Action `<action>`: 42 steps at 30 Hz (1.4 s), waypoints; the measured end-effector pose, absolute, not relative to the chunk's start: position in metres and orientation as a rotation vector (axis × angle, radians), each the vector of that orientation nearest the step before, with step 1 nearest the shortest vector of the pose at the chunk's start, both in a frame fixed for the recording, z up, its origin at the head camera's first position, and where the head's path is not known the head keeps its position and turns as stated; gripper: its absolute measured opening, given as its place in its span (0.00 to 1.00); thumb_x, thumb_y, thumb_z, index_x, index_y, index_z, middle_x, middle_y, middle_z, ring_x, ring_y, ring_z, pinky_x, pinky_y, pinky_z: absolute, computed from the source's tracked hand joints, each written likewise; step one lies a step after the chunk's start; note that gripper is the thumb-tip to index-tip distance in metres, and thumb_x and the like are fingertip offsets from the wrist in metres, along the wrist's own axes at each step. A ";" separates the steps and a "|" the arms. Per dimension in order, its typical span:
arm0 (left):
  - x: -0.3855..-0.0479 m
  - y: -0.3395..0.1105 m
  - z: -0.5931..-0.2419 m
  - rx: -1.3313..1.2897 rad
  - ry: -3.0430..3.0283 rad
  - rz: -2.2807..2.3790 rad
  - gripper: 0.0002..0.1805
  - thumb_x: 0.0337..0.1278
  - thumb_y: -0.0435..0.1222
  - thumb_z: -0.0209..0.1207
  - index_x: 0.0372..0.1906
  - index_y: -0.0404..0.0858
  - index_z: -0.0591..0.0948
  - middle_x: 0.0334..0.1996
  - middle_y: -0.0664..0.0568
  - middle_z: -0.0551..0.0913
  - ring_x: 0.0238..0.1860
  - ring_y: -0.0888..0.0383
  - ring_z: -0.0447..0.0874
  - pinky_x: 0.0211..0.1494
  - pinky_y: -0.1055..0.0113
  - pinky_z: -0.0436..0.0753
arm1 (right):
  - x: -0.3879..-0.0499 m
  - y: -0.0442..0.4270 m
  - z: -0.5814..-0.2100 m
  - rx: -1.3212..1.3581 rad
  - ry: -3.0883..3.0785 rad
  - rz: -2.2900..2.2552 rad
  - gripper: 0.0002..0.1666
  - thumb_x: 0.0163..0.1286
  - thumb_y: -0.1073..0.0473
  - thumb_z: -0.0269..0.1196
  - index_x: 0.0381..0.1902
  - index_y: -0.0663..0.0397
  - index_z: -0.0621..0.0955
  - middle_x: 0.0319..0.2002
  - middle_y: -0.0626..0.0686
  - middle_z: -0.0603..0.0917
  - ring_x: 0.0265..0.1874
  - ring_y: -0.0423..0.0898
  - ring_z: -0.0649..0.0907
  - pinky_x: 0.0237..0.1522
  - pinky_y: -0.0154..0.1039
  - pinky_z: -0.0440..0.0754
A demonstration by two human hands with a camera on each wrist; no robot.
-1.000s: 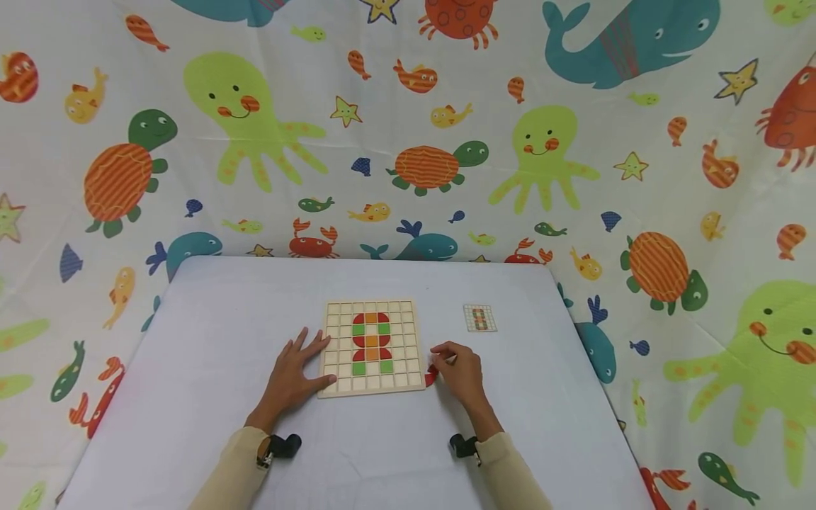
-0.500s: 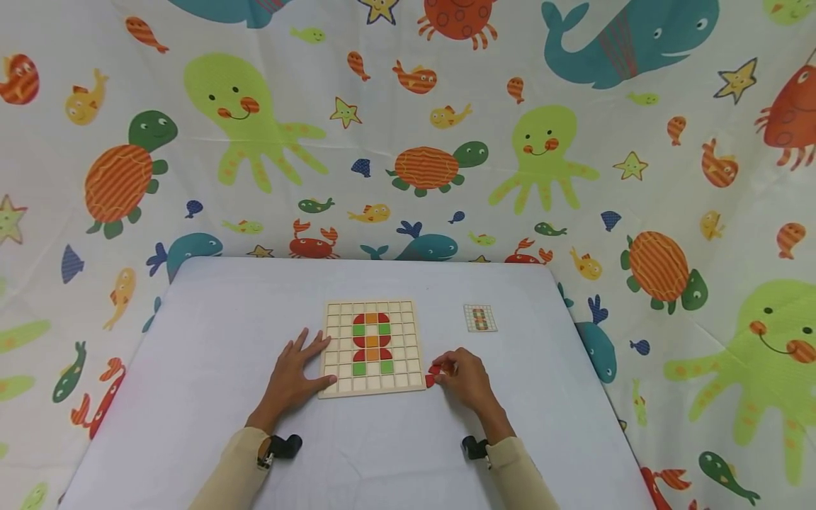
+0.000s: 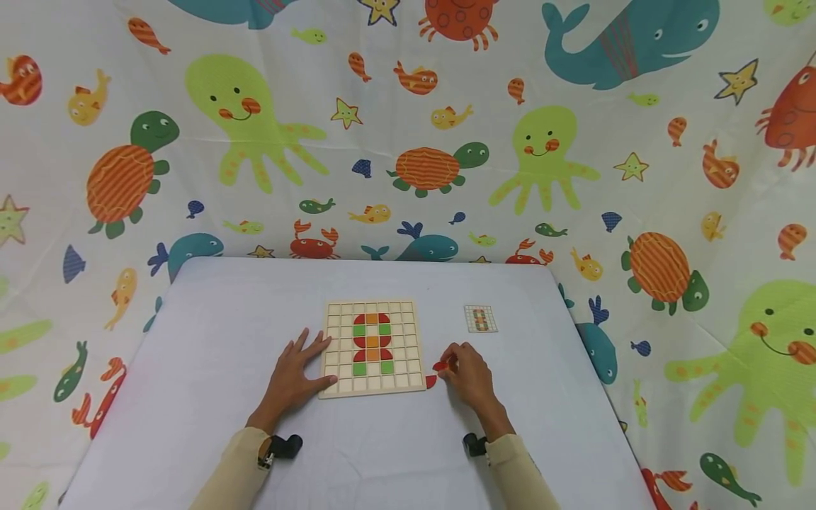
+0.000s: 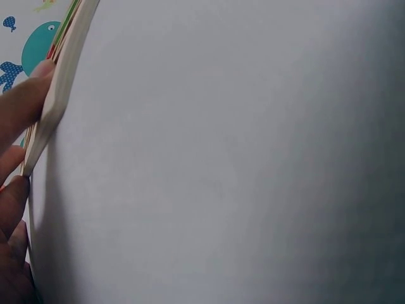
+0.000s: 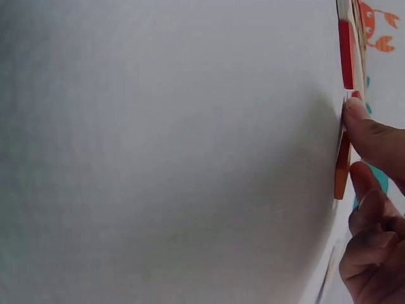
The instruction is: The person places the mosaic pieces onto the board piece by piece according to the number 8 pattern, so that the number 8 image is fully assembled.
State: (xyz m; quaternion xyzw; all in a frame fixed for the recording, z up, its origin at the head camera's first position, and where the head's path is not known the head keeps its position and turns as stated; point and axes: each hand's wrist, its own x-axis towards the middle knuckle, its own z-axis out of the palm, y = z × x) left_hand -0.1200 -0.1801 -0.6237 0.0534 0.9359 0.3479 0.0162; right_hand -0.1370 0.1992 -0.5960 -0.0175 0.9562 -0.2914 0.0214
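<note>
A wooden grid board lies flat on the table; red, orange and green pieces form a pattern in its middle columns. My left hand rests against its left edge, fingers spread, with the thumb at the near corner. Right of the board, my right hand pinches a red piece between thumb and finger. Another red piece sits beside the board's near right corner. In the right wrist view an orange piece lies close to the fingers; whether they touch it I cannot tell.
A small card printed with a similar grid pattern lies at the far right of the white table. Behind stands a cloth backdrop with sea animals.
My right hand moves slightly right, and the upper red piece shifts right with it, away from the board and the other red piece. The left hand and board stay put.
</note>
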 end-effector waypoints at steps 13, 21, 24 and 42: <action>-0.119 -0.181 -0.627 0.185 2.914 1.097 0.50 0.52 0.52 0.79 0.79 0.43 0.72 0.82 0.44 0.66 0.87 0.36 0.48 0.88 0.35 0.45 | -0.128 0.174 -0.601 -0.211 2.844 -1.373 0.07 0.70 0.58 0.74 0.41 0.38 0.86 0.29 0.42 0.85 0.22 0.38 0.76 0.23 0.30 0.74; -0.119 -0.181 -0.626 0.179 2.914 1.089 0.50 0.52 0.52 0.78 0.79 0.43 0.72 0.82 0.44 0.66 0.87 0.35 0.48 0.88 0.35 0.45 | -0.122 0.138 -0.593 -0.389 2.721 -1.515 0.09 0.67 0.58 0.76 0.44 0.46 0.90 0.31 0.42 0.88 0.24 0.36 0.78 0.25 0.28 0.77; -0.118 -0.180 -0.625 0.180 2.912 1.090 0.49 0.52 0.51 0.78 0.79 0.43 0.72 0.82 0.44 0.66 0.87 0.35 0.48 0.88 0.35 0.45 | -0.120 0.125 -0.590 -0.413 2.719 -1.540 0.07 0.67 0.57 0.76 0.42 0.42 0.90 0.30 0.40 0.88 0.24 0.35 0.76 0.25 0.27 0.75; -0.119 -0.181 -0.625 0.192 2.911 1.089 0.49 0.53 0.52 0.78 0.79 0.44 0.72 0.82 0.43 0.66 0.87 0.35 0.49 0.88 0.34 0.45 | -0.111 0.081 -0.592 -0.268 2.635 -1.513 0.08 0.68 0.53 0.76 0.39 0.43 0.85 0.35 0.43 0.87 0.27 0.36 0.76 0.26 0.28 0.77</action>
